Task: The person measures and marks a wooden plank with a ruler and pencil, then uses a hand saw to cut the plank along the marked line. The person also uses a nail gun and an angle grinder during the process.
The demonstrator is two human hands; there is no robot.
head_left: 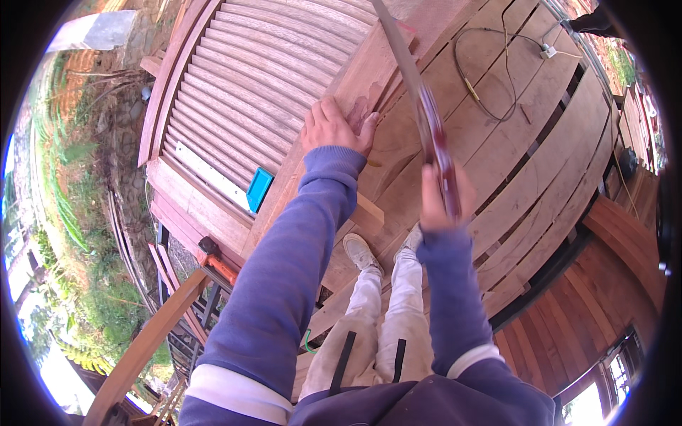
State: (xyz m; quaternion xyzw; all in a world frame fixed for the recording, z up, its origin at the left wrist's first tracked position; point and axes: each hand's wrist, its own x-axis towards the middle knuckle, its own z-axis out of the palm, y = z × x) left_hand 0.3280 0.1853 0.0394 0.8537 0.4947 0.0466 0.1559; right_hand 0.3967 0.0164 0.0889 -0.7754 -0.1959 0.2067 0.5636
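Observation:
A slatted wooden panel point(266, 57) like a louvred door or shutter lies in front of me at the upper left. My left hand point(335, 128) rests on its near wooden frame rail point(366, 78), fingers spread and thumb out. In a closed grip my right hand point(444, 195) holds a long tool point(408, 67) with a narrow grey blade and a dark red handle. Its blade points up and away, crossing in front of the rail's far end; whether it touches the wood I cannot tell. Motion blurs the handle, and the blade's exact kind is unclear.
On the panel lie a small teal rectangular piece point(260, 189) and a pale strip point(211, 175). An orange-and-black tool point(220, 266) sits left of my arm. A dark cable point(458, 67) loops over the gapped plank floor point(526, 163), with a white plug point(548, 51). Reddish curved boards point(561, 319) stand at lower right.

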